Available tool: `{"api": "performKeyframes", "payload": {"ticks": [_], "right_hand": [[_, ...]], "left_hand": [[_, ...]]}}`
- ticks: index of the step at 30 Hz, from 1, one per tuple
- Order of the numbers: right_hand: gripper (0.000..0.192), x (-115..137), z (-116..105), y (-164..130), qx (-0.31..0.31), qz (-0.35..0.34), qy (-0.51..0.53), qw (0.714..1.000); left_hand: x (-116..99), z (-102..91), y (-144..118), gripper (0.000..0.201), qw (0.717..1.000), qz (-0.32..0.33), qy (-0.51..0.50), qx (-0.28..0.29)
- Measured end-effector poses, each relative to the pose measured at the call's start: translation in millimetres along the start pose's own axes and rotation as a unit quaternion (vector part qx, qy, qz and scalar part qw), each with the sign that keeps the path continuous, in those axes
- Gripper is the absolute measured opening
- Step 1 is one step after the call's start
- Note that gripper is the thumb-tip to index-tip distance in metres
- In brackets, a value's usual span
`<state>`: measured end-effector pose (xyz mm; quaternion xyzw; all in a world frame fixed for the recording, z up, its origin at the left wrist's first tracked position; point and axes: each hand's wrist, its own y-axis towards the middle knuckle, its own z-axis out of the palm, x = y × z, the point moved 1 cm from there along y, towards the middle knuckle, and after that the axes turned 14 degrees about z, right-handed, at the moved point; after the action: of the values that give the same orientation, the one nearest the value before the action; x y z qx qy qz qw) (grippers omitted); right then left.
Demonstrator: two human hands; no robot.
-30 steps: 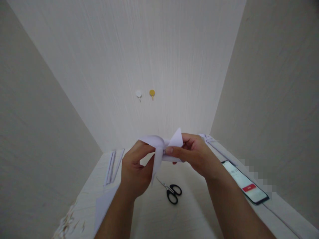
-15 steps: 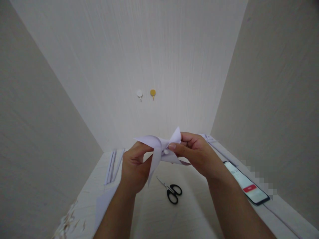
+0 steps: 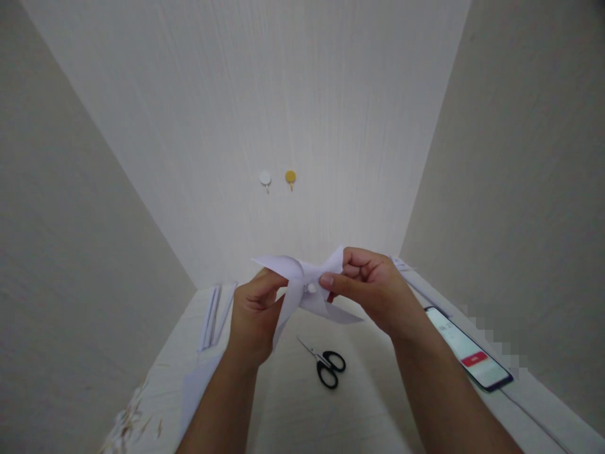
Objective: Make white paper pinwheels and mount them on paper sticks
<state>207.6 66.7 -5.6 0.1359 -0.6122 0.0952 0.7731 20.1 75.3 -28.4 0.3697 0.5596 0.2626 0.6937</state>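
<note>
Both hands: raised over the scissors (image 3: 326, 364), sharing one white paper pinwheel (image 3: 302, 287).
Left hand (image 3: 253, 315): fingers curled behind a blade, pinching it.
Right hand (image 3: 371, 287): thumb and forefinger pinched at the white hub.
Phone (image 3: 467, 347): right of the scissors, screen lit.
Paper strips (image 3: 212, 309): left of the scissors.
Doing it well: I judge a light, centred pinch keeps the blades uncrushed.
</note>
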Motion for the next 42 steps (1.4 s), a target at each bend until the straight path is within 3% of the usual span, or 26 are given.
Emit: {"api": "performKeyframes", "payload": {"ticks": [7, 11, 16, 25, 31, 36, 38, 42], "right_hand": [[0.020, 2.1, -9.2, -2.7, 0.002, 0.022, -0.055, 0.998], [0.018, 4.4, -8.6, -4.1, 0.008, 0.040, -0.065, 0.997], [0.018, 4.5, -7.7, -3.9, 0.023, 0.043, -0.061, 0.997], [0.023, 1.5, -6.0, -3.5, 0.031, 0.044, -0.049, 0.997], [0.021, 0.0, -12.1, -3.2, 0.020, 0.036, -0.069, 0.997], [0.036, 4.5, -25.3, -4.8, -0.017, -0.028, -0.095, 0.995], [0.029, 6.2, -27.0, -6.0, -0.022, -0.015, -0.151, 0.988], [0.020, 10.0, -22.5, -8.9, -0.008, 0.016, -0.266, 0.964]], "left_hand": [[1.0, -6.9, 0.8, 0.016, 0.989, -0.063, -0.022, 0.131], [3.3, -7.5, 0.1, 0.015, 0.985, -0.065, -0.028, 0.158], [7.1, -6.9, 0.5, 0.015, 0.986, -0.061, -0.040, 0.147], [12.4, -6.5, -5.1, 0.017, 0.995, -0.075, -0.033, 0.050], [14.9, -9.7, -5.2, 0.019, 0.996, -0.066, -0.028, 0.049], [11.3, -11.2, -2.3, 0.020, 0.988, -0.053, 0.015, 0.145], [7.3, -8.9, -0.2, 0.020, 0.980, -0.055, 0.021, 0.189], [1.3, -4.8, 1.6, 0.022, 0.972, -0.071, 0.011, 0.224]]}}
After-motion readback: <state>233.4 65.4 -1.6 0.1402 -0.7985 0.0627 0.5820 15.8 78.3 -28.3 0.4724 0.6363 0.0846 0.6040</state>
